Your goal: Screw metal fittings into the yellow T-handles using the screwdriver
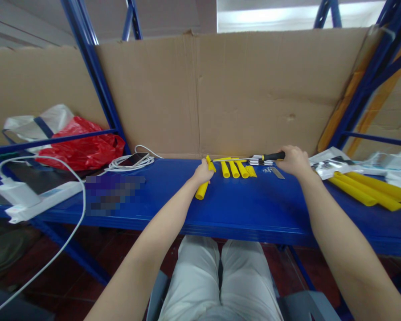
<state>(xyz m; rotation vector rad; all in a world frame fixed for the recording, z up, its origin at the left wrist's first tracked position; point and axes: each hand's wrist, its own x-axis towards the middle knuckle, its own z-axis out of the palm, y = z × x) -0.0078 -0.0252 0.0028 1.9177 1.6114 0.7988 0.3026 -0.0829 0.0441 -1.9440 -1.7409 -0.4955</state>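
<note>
My left hand [202, 173] is closed around a yellow T-shaped plastic handle [201, 191], its hollow-looking end pointing toward me. My right hand [294, 160] grips the end of a screwdriver [274, 156] with a black and yellow handle. Its long shaft runs left, with the tip at or close to the head of the yellow handle; contact is too small to tell. Behind and below the shaft lie several similar yellow handles [234, 169]. Near my right hand are a flat metal blade [277, 173], a few tiny metal pieces [266, 170] and a stack of thin pieces [256, 160].
On the blue shelf top [247, 205], longer yellow tubes [361, 189] and plastic packets [334, 161] lie to the right. Leftward are a phone [133, 159], a coiled white cable [115, 166], a power strip [53, 198] and a red bag [83, 142]. Cardboard [247, 93] stands behind.
</note>
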